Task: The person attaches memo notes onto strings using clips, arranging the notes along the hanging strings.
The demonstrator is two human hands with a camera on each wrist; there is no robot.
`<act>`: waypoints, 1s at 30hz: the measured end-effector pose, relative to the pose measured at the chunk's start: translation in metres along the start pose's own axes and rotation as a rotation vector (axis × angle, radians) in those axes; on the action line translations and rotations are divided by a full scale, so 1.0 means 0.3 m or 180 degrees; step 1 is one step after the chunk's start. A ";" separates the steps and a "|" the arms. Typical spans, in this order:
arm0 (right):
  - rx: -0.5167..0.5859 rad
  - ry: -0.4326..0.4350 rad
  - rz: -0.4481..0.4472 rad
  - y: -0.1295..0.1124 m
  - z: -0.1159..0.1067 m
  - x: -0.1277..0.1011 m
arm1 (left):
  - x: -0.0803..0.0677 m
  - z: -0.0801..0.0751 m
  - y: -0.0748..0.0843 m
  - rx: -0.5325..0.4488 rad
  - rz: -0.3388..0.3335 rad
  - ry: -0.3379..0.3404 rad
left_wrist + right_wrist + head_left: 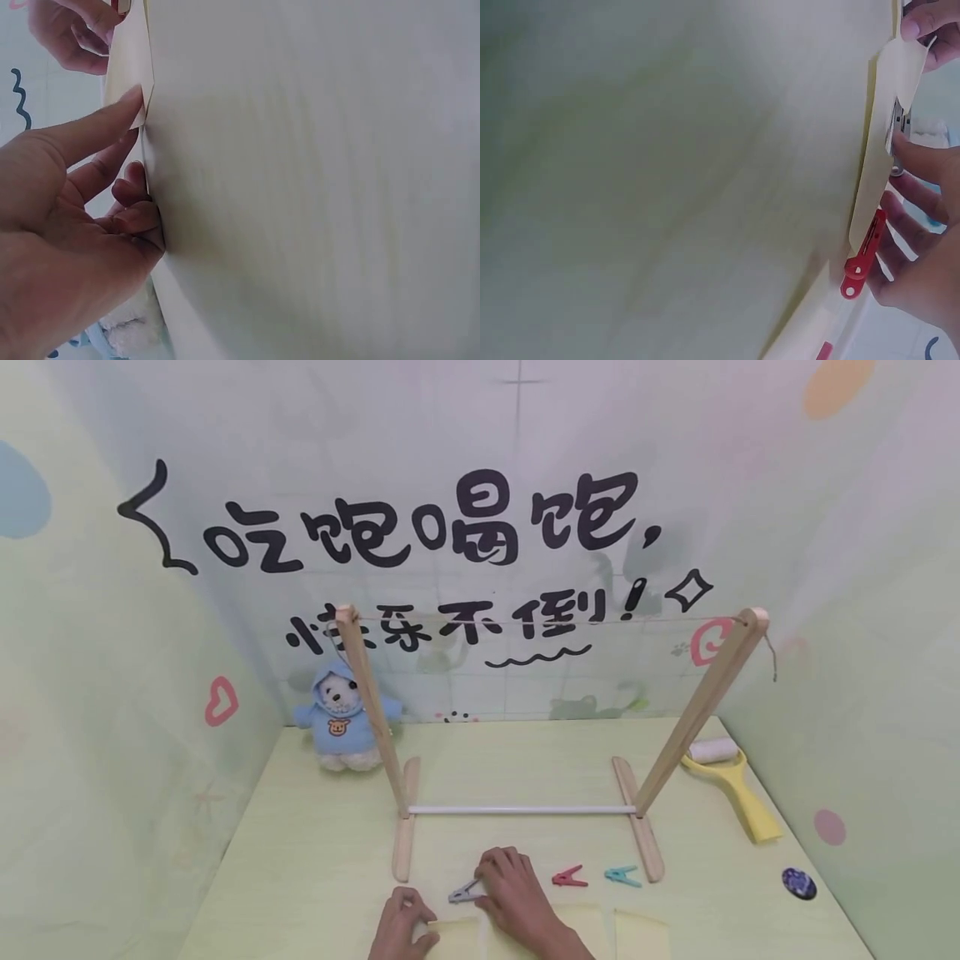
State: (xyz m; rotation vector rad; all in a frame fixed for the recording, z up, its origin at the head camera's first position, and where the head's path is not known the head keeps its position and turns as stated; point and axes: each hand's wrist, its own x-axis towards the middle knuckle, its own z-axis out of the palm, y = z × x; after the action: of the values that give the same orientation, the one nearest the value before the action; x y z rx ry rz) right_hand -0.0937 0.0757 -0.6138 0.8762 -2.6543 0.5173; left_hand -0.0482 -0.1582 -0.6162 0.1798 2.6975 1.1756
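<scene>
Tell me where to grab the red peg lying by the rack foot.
Pinch the red peg from above by its two splayed handle legs, which point right toward the teal peg. It lies flat, apart from the right hand.

the head view looks forward and down over the worktop (315, 860) from the near edge. both wrist views skim it closely, sharing the yellow cloth (127, 67).
</scene>
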 end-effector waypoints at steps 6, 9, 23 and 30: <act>0.0369 0.0167 0.0149 -0.004 -0.011 -0.004 | -0.010 0.007 -0.010 -0.0085 0.0055 -0.0010; 0.0699 0.0245 0.0230 -0.007 -0.019 -0.007 | -0.016 0.000 -0.004 -0.0163 0.0017 -0.0062; 0.2149 -0.0061 0.0439 0.008 -0.178 0.068 | -0.021 -0.056 0.075 -0.0580 -0.0123 -0.0107; 0.1980 0.0257 -0.0395 0.013 -0.503 0.279 | 0.071 -0.188 0.237 -0.0312 0.0424 0.0749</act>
State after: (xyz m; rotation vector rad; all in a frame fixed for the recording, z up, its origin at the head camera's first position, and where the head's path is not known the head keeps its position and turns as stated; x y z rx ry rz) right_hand -0.1355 0.0999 -0.4481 1.1381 -2.3618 1.3520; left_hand -0.0791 -0.1461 -0.5291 0.2225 2.8566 1.4484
